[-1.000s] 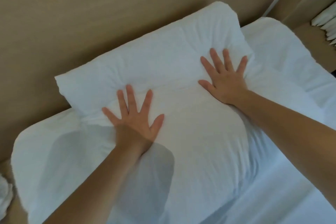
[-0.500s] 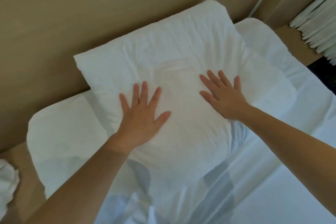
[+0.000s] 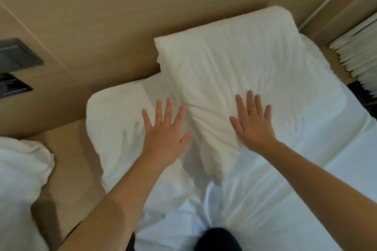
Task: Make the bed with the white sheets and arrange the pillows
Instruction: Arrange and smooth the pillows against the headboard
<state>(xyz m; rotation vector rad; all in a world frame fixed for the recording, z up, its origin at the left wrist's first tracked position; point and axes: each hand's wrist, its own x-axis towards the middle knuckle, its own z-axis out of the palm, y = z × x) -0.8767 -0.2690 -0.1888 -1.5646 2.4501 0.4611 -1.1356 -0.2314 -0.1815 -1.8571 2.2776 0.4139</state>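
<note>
- At far left, a second heap of white bedding [image 3: 20,173] lies apart.
- The left hand [image 3: 165,130] rests flat, fingers spread, at the pillow's left edge.
- The pillow [image 3: 234,71] fills the upper centre against the wooden wall [image 3: 122,6].
- The right hand [image 3: 253,122] presses flat on the pillow's lower part, fingers straight.
- The white sheet [image 3: 285,199] covers the lower right.

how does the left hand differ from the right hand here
The left hand has its fingers fanned wide; the right hand keeps them closer together. The left hand is at the creased left edge of the pillow, partly over the white bedding beneath; the right hand lies on the pillow itself. The left hand casts a finger shadow beside it, so may be slightly raised; the right hand shows none. Both are open, palm down.
</note>
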